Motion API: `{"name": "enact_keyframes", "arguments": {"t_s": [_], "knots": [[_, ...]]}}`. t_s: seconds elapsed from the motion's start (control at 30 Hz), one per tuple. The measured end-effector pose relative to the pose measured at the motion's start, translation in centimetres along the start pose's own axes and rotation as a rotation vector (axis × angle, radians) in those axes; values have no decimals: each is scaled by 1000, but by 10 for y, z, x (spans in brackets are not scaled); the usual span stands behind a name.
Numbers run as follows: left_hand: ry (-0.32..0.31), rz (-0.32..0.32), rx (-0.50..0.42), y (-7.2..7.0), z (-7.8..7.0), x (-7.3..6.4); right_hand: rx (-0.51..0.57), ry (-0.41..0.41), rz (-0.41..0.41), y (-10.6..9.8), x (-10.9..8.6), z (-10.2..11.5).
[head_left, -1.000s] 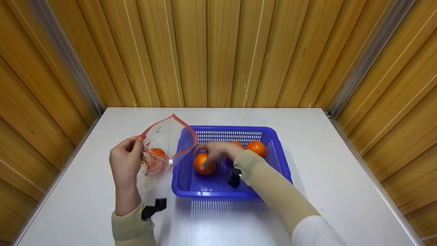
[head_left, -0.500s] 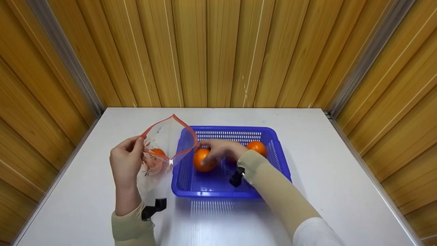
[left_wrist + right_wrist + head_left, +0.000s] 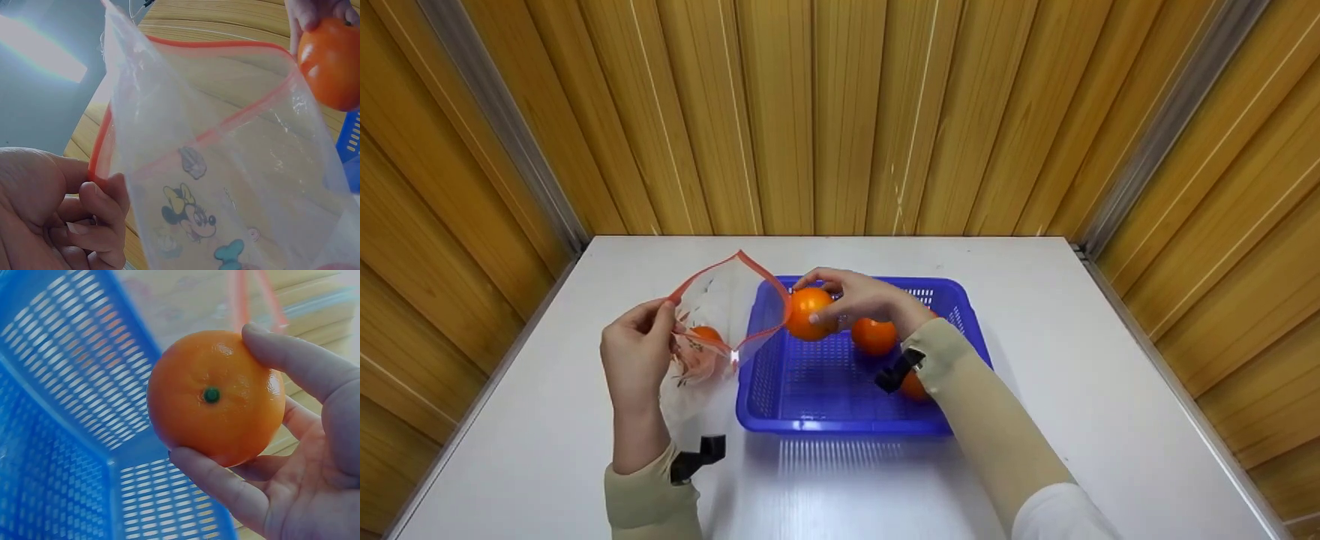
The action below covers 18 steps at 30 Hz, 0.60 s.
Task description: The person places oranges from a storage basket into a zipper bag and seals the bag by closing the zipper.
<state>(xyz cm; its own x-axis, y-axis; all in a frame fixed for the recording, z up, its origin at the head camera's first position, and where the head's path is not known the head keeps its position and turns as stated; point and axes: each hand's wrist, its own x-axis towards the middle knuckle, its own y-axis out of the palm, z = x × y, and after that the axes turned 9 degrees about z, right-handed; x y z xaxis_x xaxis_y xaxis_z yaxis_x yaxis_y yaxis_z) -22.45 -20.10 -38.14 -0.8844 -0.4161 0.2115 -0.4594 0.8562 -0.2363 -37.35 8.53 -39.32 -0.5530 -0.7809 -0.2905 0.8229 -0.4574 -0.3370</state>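
My left hand [image 3: 639, 349] pinches the red-edged rim of a clear zip bag [image 3: 750, 292] and the bag's mouth gapes. Cartoon figures are printed on the bag, as the left wrist view shows. Inside it, low down, sits an orange fruit [image 3: 706, 334], partly veiled by the plastic. My right hand [image 3: 859, 296] grips an orange [image 3: 216, 399] with a green stem nub, thumb and fingers round its sides. That orange is above the blue basket, right beside the bag's right rim; whether they touch I cannot tell.
The blue slotted basket [image 3: 810, 426] stands on the white table [image 3: 540, 420]. In it lie an orange-red fruit [image 3: 874, 337] and another fruit [image 3: 915, 388], partly behind my right wrist; a sliver of orange shows farther back. Wood-patterned walls [image 3: 840, 112] enclose the table's back and sides.
My right hand has lifted the orange out of the basket, up to the bag's rim. Other fruit in the basket has shifted, one piece toward the front. The left hand and bag stay put.
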Motion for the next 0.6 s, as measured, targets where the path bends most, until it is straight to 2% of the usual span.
{"name": "enact_keyframes", "arguments": {"t_s": [0.3, 0.6], "knots": [[2, -1, 3, -1, 1, 1, 59, -117, -96, -9, -15, 24], [-22, 10, 16, 0, -2, 0, 8, -225, -136, 11, -17, 52]]}}
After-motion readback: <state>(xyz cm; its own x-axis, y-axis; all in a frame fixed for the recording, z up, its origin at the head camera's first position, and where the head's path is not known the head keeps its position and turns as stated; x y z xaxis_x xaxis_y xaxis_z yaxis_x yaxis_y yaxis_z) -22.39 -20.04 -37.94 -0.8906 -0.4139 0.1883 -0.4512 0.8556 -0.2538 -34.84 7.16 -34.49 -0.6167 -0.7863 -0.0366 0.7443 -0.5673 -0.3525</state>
